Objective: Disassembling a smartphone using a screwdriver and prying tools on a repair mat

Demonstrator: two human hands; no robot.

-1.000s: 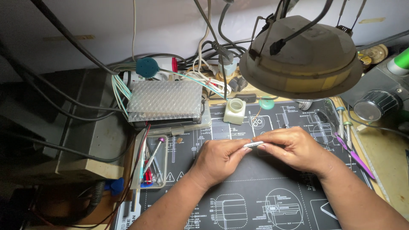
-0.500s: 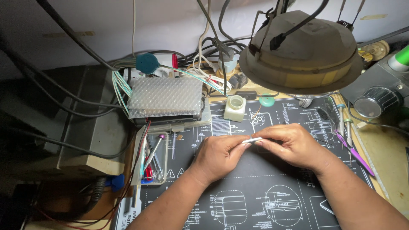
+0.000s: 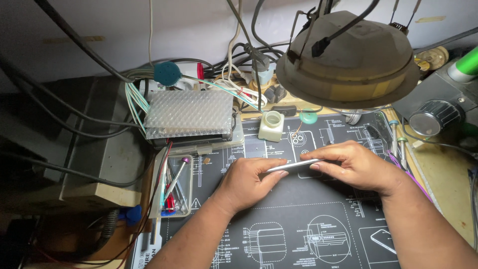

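Two hands met at the centre of the frame over the black repair mat [image 3: 298,209], and between them you held a thin, flat silvery device [image 3: 294,165], most likely a phone seen edge-on. Starting at the left, the clear plastic tray [image 3: 174,187] of small tools lay just beside your left forearm, near enough to catch with an elbow, so it would have been wise to keep that arm tucked in. Your left hand [image 3: 249,182] had thumb and fingers closed on the left end of the device, pinching its edge. Your right hand [image 3: 356,167] was clamped on the other end, fingers curled over the top. You held it just above the mat rather than flat on it. Even pressure from both sides looked the sound approach, since a slim body like that could bend if one hand squeezed harder. Above, in the upper middle, the small white bottle [image 3: 271,124] stood well apart, and the lamp shade [image 3: 348,65] hung at the upper right.
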